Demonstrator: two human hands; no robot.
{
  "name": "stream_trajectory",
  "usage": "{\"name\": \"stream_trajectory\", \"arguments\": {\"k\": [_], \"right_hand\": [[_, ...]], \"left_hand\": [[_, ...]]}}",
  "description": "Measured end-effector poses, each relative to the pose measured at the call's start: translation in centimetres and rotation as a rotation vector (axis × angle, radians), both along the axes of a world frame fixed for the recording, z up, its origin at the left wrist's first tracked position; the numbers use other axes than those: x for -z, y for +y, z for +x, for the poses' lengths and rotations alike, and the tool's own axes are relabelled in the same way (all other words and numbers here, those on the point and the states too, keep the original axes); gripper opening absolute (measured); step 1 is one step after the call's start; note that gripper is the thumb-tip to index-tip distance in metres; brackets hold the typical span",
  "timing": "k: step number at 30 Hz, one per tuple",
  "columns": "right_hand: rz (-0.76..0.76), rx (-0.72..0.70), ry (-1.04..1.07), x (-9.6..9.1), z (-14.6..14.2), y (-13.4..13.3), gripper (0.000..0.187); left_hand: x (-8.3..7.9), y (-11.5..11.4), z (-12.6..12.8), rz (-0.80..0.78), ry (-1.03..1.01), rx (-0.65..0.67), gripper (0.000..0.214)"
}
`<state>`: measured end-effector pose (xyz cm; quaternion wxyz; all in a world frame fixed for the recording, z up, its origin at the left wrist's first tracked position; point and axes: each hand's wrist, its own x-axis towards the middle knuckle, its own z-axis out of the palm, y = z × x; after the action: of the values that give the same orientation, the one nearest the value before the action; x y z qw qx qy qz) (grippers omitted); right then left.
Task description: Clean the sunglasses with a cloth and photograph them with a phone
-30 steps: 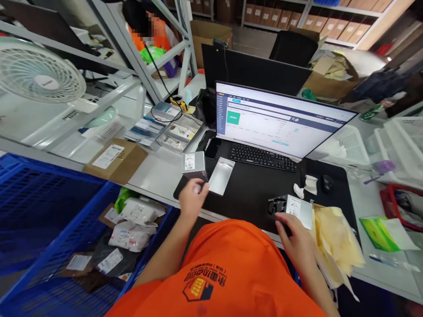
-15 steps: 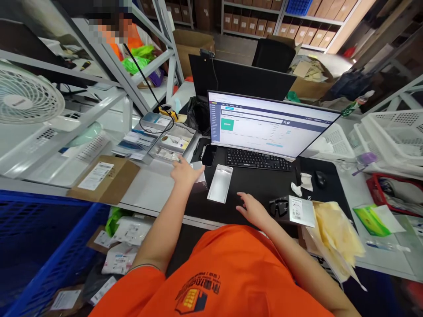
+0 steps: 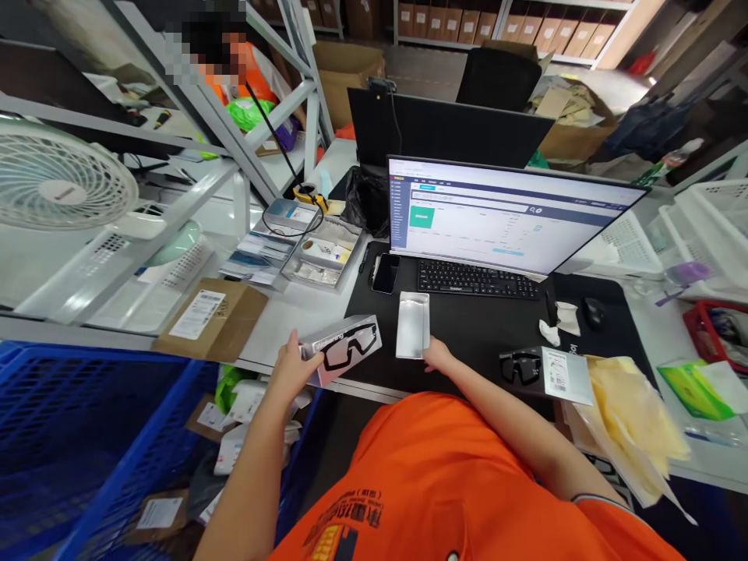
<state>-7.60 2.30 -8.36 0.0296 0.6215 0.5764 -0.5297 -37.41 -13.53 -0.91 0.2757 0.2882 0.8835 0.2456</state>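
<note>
My left hand (image 3: 292, 366) grips a flat silver-white box (image 3: 342, 351) printed with a black goggle outline, holding it tilted above the desk's front edge. My right hand (image 3: 439, 356) lies open on the black desk mat (image 3: 467, 331), its fingertips at the lower edge of a shallow silver tray (image 3: 412, 325). Further right, a pair of black goggles (image 3: 520, 367) sits on the mat beside a white labelled card (image 3: 566, 375). Crumpled yellow padded envelopes (image 3: 634, 421) overlap the mat's right corner.
A monitor (image 3: 514, 218), keyboard (image 3: 478, 279) and phone (image 3: 386, 273) stand beyond my hands. A cardboard parcel (image 3: 210, 319) lies left, above a blue crate (image 3: 117, 421) of packets. White baskets (image 3: 707, 241) stand right. A co-worker in orange (image 3: 245, 78) is behind the shelving.
My left hand has lifted the box off the desk and moved it toward me, turning its printed face up. My right hand has moved left to the tray, which now sits straighter.
</note>
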Motion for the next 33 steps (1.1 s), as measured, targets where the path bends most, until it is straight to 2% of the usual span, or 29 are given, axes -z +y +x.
{"name": "stream_trajectory", "arguments": {"k": [3, 6, 8, 10, 13, 16, 19, 22, 25, 29, 33], "right_hand": [[0.105, -0.034, -0.004, -1.3, 3.3, 0.4, 0.032], [0.246, -0.070, 0.010, -3.3, 6.6, 0.6, 0.023], [0.339, -0.079, 0.031, -5.0, 8.2, 0.3, 0.019], [0.416, -0.071, 0.061, -6.9, 9.5, -0.2, 0.025], [0.501, -0.033, 0.105, -9.9, 11.6, -1.2, 0.032], [0.574, 0.057, 0.134, -12.6, 14.5, -2.0, 0.039], [0.615, 0.205, 0.189, -14.3, 17.4, -3.1, 0.039], [0.526, 0.406, 0.286, -14.6, 18.7, -5.0, 0.044], [0.384, 0.560, 0.326, -13.5, 18.1, -7.2, 0.051], [0.320, 0.589, 0.246, -11.3, 16.2, -8.7, 0.040], [0.238, 0.522, 0.112, -9.2, 15.0, -8.6, 0.023]], "left_hand": [[2.4, -2.5, -0.7, 0.064, -0.104, -0.159, 0.108], [4.0, -4.1, -0.9, 0.156, -0.261, -0.330, 0.111], [4.5, -4.8, -1.1, 0.219, -0.384, -0.426, 0.098], [4.5, -5.1, -1.6, 0.278, -0.499, -0.493, 0.076], [4.0, -4.6, -2.1, 0.336, -0.637, -0.541, 0.053], [3.5, -2.9, -1.6, 0.345, -0.738, -0.535, 0.051], [3.5, -0.8, 0.3, 0.309, -0.845, -0.471, 0.052], [4.0, 1.0, 3.0, 0.265, -0.952, -0.374, 0.051], [4.8, 2.2, 6.0, 0.247, -1.035, -0.274, 0.051], [5.9, 3.0, 9.4, 0.246, -1.067, -0.220, 0.053], [6.9, 3.0, 10.3, 0.245, -1.030, -0.248, 0.048]]}}
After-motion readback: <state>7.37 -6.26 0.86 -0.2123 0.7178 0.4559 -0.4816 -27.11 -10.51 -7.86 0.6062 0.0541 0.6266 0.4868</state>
